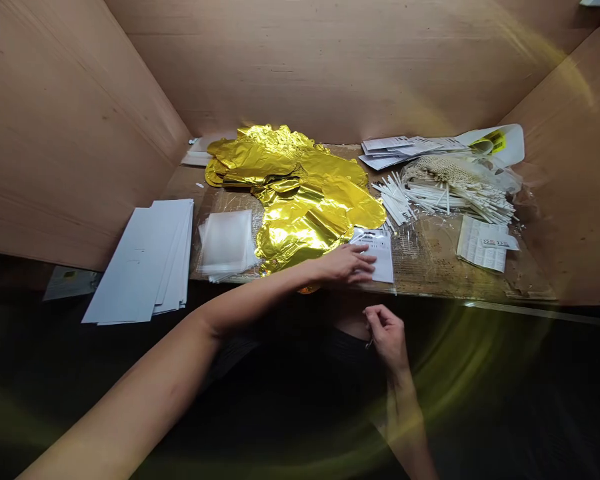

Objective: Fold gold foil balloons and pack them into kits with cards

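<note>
My left hand (345,263) lies flat on a white printed sheet (379,257) at the table's front edge, and it touches a heap of crumpled gold foil balloons (300,193). My right hand (387,337) is lower, in front of the table edge, with its fingers pinched on a small metal piece (369,344). Most of that piece is hidden by my fingers, so its exact kind cannot be told. Behind my left hand, a stack of clear plastic sleeves (226,243) lies to the left of the foil.
White sticks (445,200) lie in a loose pile at the right, beside a netted bundle (445,170), papers (400,150) and a printed sheet (483,243). Long white cards (145,260) are stacked at the left. Plywood walls (305,67) surround the table on three sides.
</note>
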Demonstrator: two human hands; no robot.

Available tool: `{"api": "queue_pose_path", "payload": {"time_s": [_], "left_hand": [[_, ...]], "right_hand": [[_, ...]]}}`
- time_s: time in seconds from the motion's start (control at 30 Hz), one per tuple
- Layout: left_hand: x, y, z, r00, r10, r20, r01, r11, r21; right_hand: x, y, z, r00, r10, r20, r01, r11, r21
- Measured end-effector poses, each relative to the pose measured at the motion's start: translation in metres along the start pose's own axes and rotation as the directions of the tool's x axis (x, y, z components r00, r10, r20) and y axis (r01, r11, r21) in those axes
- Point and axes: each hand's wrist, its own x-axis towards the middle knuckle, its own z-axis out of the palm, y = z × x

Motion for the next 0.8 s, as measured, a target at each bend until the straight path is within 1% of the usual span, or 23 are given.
{"api": "queue_pose_path", "payload": {"time_s": [0.03,0.07,0.1,0.13,0.2,0.23,0.27,0.3,0.33,0.4,0.47,0.5,0.57,0.63,0.67,0.7,0.73,0.77,0.8], "left_hand": [[0.005,-0.009,-0.005,1.000,0.015,0.025,-0.015,0.999,-0.033],[0.010,-0.016,-0.009,0.998,0.038,0.047,-0.035,0.998,-0.061],[0.015,-0.023,-0.012,0.996,0.062,0.063,-0.056,0.995,-0.085],[0.020,-0.028,-0.013,0.994,0.082,0.071,-0.074,0.992,-0.104],[0.027,-0.034,-0.011,0.992,0.099,0.075,-0.089,0.988,-0.127],[0.029,-0.036,-0.009,0.992,0.100,0.076,-0.090,0.987,-0.133],[0.030,-0.038,-0.007,0.992,0.103,0.074,-0.092,0.986,-0.138],[0.030,-0.039,-0.004,0.992,0.105,0.065,-0.094,0.985,-0.146],[0.029,-0.039,-0.002,0.993,0.104,0.048,-0.096,0.983,-0.159],[0.027,-0.040,0.000,0.995,0.099,-0.011,-0.099,0.975,-0.197],[0.025,-0.041,0.001,0.994,0.094,-0.053,-0.104,0.968,-0.229],[0.025,-0.041,0.001,0.994,0.090,-0.060,-0.102,0.966,-0.236],[0.025,-0.041,0.000,0.996,0.077,-0.054,-0.088,0.966,-0.242],[0.025,-0.040,-0.001,0.998,0.040,-0.042,-0.049,0.968,-0.245],[0.025,-0.040,-0.001,0.999,0.013,-0.035,-0.021,0.969,-0.247],[0.025,-0.040,-0.002,0.999,-0.016,-0.027,0.009,0.969,-0.249],[0.025,-0.039,-0.002,0.999,-0.041,-0.018,0.035,0.967,-0.251],[0.024,-0.039,-0.003,0.998,-0.058,-0.010,0.053,0.966,-0.254],[0.023,-0.038,-0.003,0.998,-0.061,-0.004,0.058,0.964,-0.260]], "right_hand": [[0.009,-0.011,-0.005,0.996,-0.094,0.009,0.094,0.988,-0.122],[0.019,-0.022,-0.008,0.982,-0.187,0.026,0.187,0.952,-0.242],[0.030,-0.033,-0.008,0.962,-0.264,0.064,0.269,0.891,-0.366],[0.041,-0.043,-0.007,0.942,-0.315,0.119,0.332,0.809,-0.485],[0.060,-0.059,0.000,0.914,-0.335,0.229,0.397,0.626,-0.672],[0.066,-0.063,0.004,0.908,-0.323,0.267,0.410,0.552,-0.726],[0.069,-0.066,0.006,0.903,-0.310,0.298,0.422,0.506,-0.752],[0.070,-0.068,0.006,0.897,-0.300,0.326,0.438,0.488,-0.755],[0.069,-0.068,0.005,0.888,-0.292,0.354,0.457,0.495,-0.739],[0.065,-0.065,-0.002,0.868,-0.293,0.400,0.496,0.548,-0.674],[0.064,-0.063,-0.008,0.860,-0.324,0.395,0.510,0.586,-0.630],[0.065,-0.062,-0.008,0.862,-0.340,0.377,0.508,0.585,-0.633],[0.072,-0.063,-0.002,0.865,-0.357,0.352,0.499,0.537,-0.680],[0.081,-0.066,0.010,0.864,-0.345,0.367,0.497,0.466,-0.732],[0.084,-0.068,0.014,0.863,-0.340,0.374,0.498,0.446,-0.743],[0.085,-0.069,0.016,0.862,-0.344,0.373,0.501,0.456,-0.736],[0.083,-0.070,0.014,0.861,-0.355,0.363,0.504,0.502,-0.703],[0.080,-0.068,0.007,0.866,-0.363,0.343,0.499,0.584,-0.641],[0.074,-0.065,-0.006,0.880,-0.372,0.296,0.475,0.683,-0.555]]}}
